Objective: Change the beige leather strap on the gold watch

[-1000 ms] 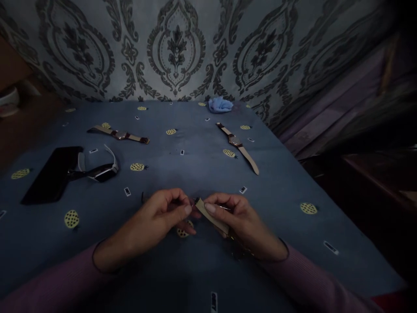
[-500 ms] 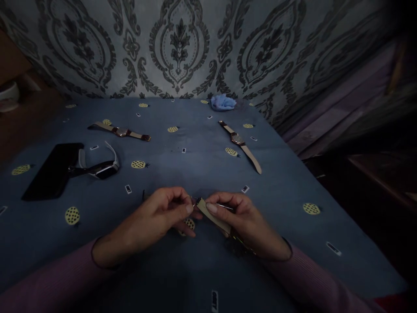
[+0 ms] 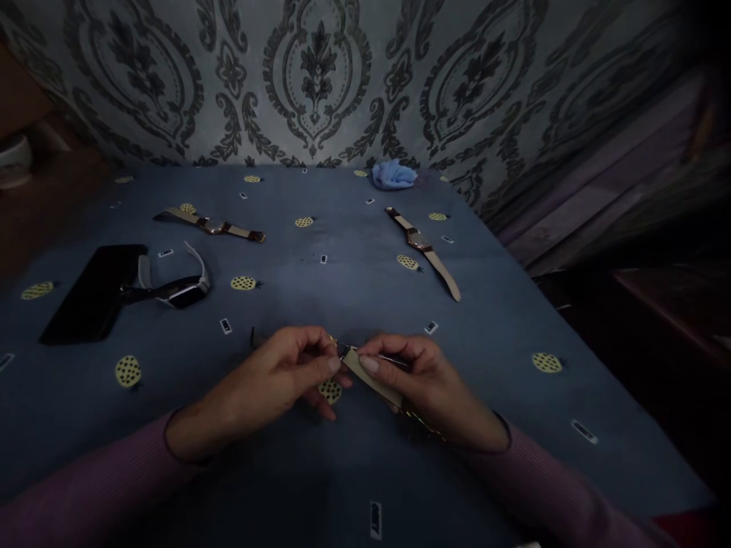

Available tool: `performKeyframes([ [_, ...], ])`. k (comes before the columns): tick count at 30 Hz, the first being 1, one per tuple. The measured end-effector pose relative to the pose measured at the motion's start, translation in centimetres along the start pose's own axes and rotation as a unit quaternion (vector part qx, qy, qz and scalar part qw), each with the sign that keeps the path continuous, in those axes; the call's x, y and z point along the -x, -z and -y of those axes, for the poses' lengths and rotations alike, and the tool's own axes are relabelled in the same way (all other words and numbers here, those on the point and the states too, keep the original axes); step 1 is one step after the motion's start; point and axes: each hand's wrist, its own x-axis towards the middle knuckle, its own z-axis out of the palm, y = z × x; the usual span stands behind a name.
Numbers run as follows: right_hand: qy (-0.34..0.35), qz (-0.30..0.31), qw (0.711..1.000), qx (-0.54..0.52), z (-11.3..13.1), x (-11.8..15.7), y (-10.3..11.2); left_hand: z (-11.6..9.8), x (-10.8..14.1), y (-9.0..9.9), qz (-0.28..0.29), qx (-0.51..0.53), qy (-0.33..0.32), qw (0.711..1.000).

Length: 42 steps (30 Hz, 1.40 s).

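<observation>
Between the thumb and fingers of my right hand is a beige watch strap, its end pointing toward my left hand. A thin metal tool also lies along those fingers. My left hand pinches at the strap's end, where a small gold-coloured piece shows above the fingertips; what exactly it grips is mostly hidden. A dark tip sticks out behind the left hand. Two watches with beige-lined brown straps lie beyond: one watch at the left, another watch at the right.
A black phone lies at the left, with a white-and-black smartwatch against it. A crumpled blue cloth sits by the patterned wall. The blue tablecloth drops off along the right edge.
The hands stay nearly in place, working at the strap's end. A gold-coloured piece now shows above the left fingertips. The view has shifted slightly.
</observation>
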Motion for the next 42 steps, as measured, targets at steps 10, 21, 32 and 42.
performKeyframes([
  [10, 0.121, -0.016, 0.985, 0.124, -0.3, 0.2, -0.3, 0.4, 0.0, 0.0, -0.018, -0.075, -0.012, 0.997],
  [21, 0.035, -0.001, 0.999, 0.036, -0.3, 0.2, -0.3, 1.0, -0.4, -0.2, -0.011, 0.057, -0.013, 0.998],
  [32, 0.04, -0.029, 0.997, 0.055, 0.1, 0.3, -0.2, 1.1, -0.7, -0.1, -0.024, 0.064, -0.012, 0.998],
  [42, 0.067, -0.039, 0.993, 0.09, -0.1, 0.2, -0.5, 1.3, -0.6, -0.1, -0.04, 0.057, 0.009, 0.998],
])
